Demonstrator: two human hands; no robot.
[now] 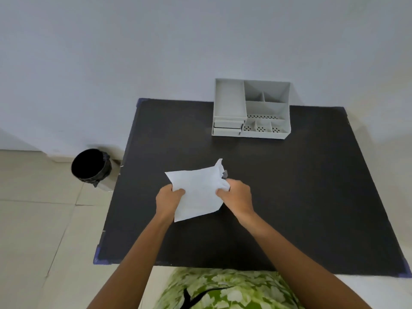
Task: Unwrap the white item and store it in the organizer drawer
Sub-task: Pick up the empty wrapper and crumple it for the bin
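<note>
Pinching white wrapping [198, 192] between left hand [168, 200] and right hand [236, 196]

**Colours and patterns recorded**

White paper wrapping [196, 192], plain, unprinted. Small grey item [225, 174] glimpsed at the wrapping's right edge. Matt black table [289, 197], corners edged in blue-violet. Pale grey organizer [229, 101], some compartment floors dotted with dark perforations. Black-lined bin [91, 167]. Green-and-cream leaf-patterned garment [223, 291] with black strokes. Cream-tiled floor [33, 219]; pale bluish-white wall [111, 52].
</note>
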